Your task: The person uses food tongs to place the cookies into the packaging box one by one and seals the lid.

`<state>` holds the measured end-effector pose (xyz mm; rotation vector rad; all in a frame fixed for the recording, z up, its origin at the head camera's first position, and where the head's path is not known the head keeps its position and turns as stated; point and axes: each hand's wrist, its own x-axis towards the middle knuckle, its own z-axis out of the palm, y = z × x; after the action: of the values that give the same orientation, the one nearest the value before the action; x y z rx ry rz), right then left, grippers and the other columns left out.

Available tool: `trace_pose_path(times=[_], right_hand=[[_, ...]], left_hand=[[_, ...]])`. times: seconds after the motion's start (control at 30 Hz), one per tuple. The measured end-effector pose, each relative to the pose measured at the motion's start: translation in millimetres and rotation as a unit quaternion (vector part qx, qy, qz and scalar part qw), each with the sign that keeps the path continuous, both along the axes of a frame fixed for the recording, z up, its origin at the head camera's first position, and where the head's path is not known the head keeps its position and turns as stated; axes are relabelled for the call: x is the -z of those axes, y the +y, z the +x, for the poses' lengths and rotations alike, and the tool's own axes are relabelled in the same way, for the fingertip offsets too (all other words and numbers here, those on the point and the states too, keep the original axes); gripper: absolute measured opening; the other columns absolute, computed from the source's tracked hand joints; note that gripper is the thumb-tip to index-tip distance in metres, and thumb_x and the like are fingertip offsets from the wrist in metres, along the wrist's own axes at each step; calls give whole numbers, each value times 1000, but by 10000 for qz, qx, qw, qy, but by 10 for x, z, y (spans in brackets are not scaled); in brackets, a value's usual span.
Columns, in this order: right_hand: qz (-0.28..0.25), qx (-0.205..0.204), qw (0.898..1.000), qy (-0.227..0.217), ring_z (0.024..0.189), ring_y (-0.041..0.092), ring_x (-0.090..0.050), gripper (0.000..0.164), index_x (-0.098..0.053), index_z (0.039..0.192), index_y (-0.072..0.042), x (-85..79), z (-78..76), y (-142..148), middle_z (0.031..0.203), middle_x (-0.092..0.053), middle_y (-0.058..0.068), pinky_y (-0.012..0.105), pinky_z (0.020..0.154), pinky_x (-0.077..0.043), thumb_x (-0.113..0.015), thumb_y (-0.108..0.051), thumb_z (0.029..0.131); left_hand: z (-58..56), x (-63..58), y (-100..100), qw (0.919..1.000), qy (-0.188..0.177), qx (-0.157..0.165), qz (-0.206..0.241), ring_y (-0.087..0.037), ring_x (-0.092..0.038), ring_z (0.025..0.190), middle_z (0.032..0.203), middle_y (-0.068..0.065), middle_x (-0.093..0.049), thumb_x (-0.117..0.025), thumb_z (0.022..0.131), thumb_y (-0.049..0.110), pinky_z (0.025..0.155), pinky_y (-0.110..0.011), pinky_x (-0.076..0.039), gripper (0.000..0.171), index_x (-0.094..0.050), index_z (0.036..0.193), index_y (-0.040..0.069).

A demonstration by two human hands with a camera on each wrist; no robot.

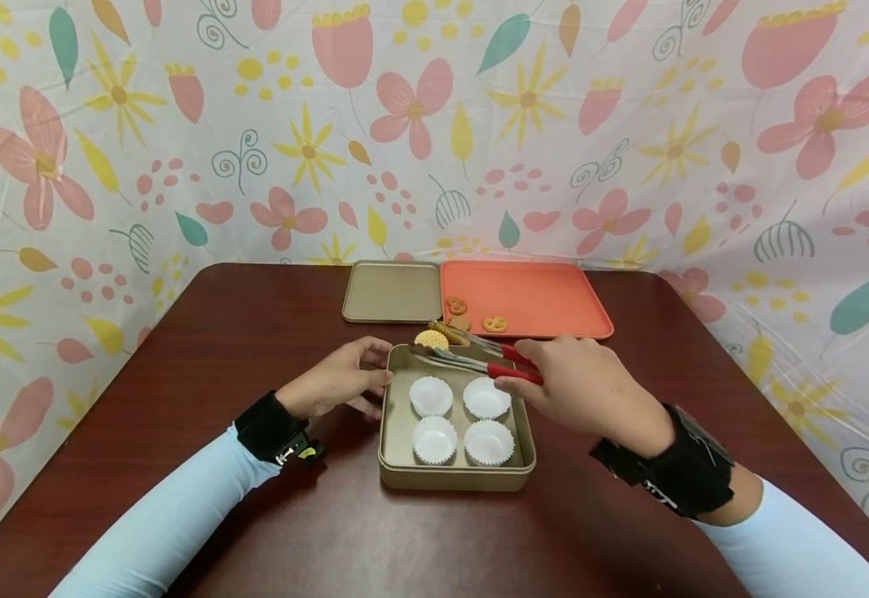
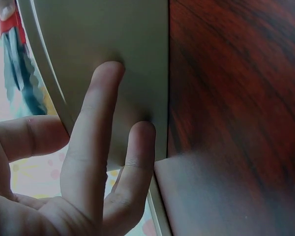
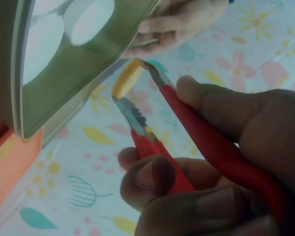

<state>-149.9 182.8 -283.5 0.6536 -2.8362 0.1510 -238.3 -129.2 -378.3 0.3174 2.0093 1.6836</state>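
A square gold tin point(image 1: 455, 480) stands on the table with several white paper baking cups point(image 1: 431, 397) inside. My left hand point(image 1: 341, 378) is at its left side; in the left wrist view, straight fingers point(image 2: 91, 123) touch the outer wall and another fingertip is right at the rim. Red-handled metal tongs point(image 1: 472, 364) are gripped in my right hand point(image 1: 584, 386), its thumb on one handle and curled fingers around the other. Between the tong tips is a round yellow biscuit point(image 3: 129, 78), over the tin's far rim in the head view.
Behind the tin, an orange-red tray point(image 1: 539, 291) bears small pretzels point(image 1: 494, 324) and a round brown biscuit point(image 1: 460, 321) near its front left. A flat gold lid or tray point(image 1: 393, 291) lies against its left side. A floral cloth point(image 1: 419, 183) hangs behind the table.
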Motion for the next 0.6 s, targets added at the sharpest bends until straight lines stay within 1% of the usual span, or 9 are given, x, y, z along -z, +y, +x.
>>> trace_pose_path(times=[0.1,0.17,0.2,0.3,0.47,0.6], right_hand=[[114,-81,9999,-10,63,16,-49,37,-69,104,-12,9,50,-8,72,-50,-5,33,54,-44,-79,-45,90],[163,-75,9997,-135,62,14,-51,37,-69,104,-13,12,76,-11,71,-52,-7,33,53,-46,-78,-46,90],[177,-66,9996,-227,61,13,-51,37,-69,103,-13,15,85,-13,70,-52,-8,32,51,-45,-78,-47,90],[266,-43,9987,-439,60,11,-52,38,-70,105,-13,25,111,-17,69,-53,-9,31,50,-45,-76,-48,91],[363,-76,9976,-592,64,14,-58,44,-73,113,-13,71,133,-19,76,-63,-6,34,52,-50,-76,-50,90],[414,-145,9970,-637,64,14,-60,43,-73,113,-13,113,135,-21,79,-65,-5,34,52,-51,-76,-50,90]], left_hand=[[4,-6,6,10000,4,1,0,-40,-63,97,144,-29,-39,-57,103,0,67,-46,-65,54,-33,151,1],[4,-8,7,10000,-11,-6,-7,-38,-63,96,144,-28,-40,-57,103,0,67,-46,-65,53,-34,151,2],[4,-7,8,10000,-4,4,-8,-37,-63,96,144,-27,-40,-57,103,0,67,-46,-65,53,-34,150,2],[-2,-4,5,10000,-16,-3,-28,-37,-64,96,144,-27,-40,-57,103,1,67,-45,-65,52,-34,150,2],[0,-9,-3,10000,-16,19,-10,-38,-64,98,147,-28,-37,-57,103,0,68,-46,-65,54,-33,151,1],[8,-20,-5,10000,-17,13,20,-36,-63,96,147,-29,-37,-56,103,-1,68,-46,-65,54,-33,151,0]])
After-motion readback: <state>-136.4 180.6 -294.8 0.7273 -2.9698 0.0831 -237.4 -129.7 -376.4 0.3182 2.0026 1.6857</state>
